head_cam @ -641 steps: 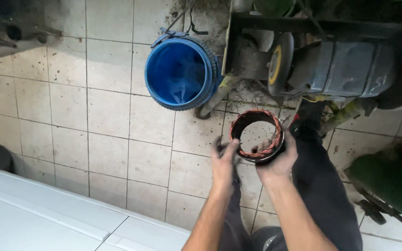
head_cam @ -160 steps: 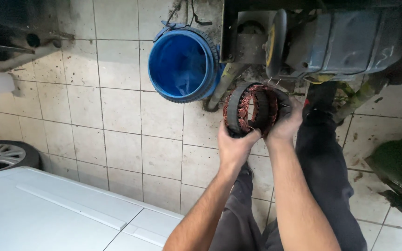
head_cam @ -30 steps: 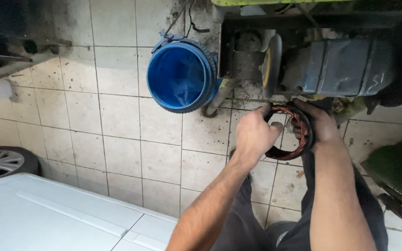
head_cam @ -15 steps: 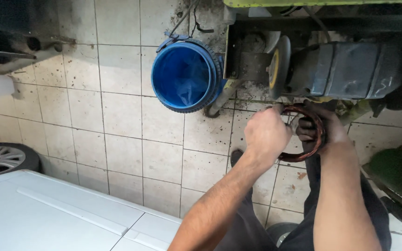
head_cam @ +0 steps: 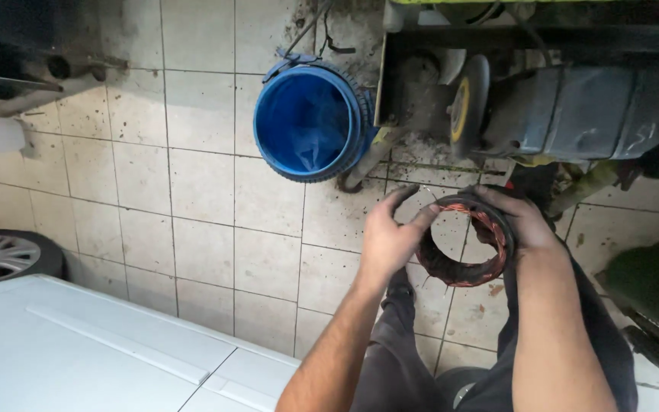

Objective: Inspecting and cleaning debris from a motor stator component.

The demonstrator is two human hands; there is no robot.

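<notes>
Held between both hands, above the tiled floor (head_cam: 192,221): a dark metal ring (head_cam: 463,240), round and open through the middle, its rim wrapped in reddish copper-coloured wire windings. Tilted so the hollow faces up toward the camera, pale tile showing through it.

Left hand (head_cam: 387,240) on the ring's left edge, fingers (head_cam: 406,197) stretched over the top of the rim, thumb side pressed against the outer band; grip closed on the ring rather than spread. Right hand (head_cam: 524,221) on the right edge, fingers curled over the upper rim, grip likewise clamped on the ring. Both forearms bare, reaching in from the lower frame over dark trousered knees.

Just beyond the ring, toward the top: a blue plastic bucket (head_cam: 310,122), ribbed round the lip, lying with its mouth toward the camera, smooth and shiny inside. Right of it, a grimy grey motor housing (head_cam: 581,111), barrel-shaped, with a dark grinding disc (head_cam: 470,103) on its left end, yellow at the hub.

Floor of square cream tiles, glossy but stained, dark grout, dirt thickest near the machine. Lower left: a flat white panel (head_cam: 78,343), smooth, with a raised seam. Far left, partly cut off: a spoked alloy wheel (head_cam: 1,255) in a black tyre. Green rounded shape (head_cam: 650,286) at the right edge, too dim to make out.
</notes>
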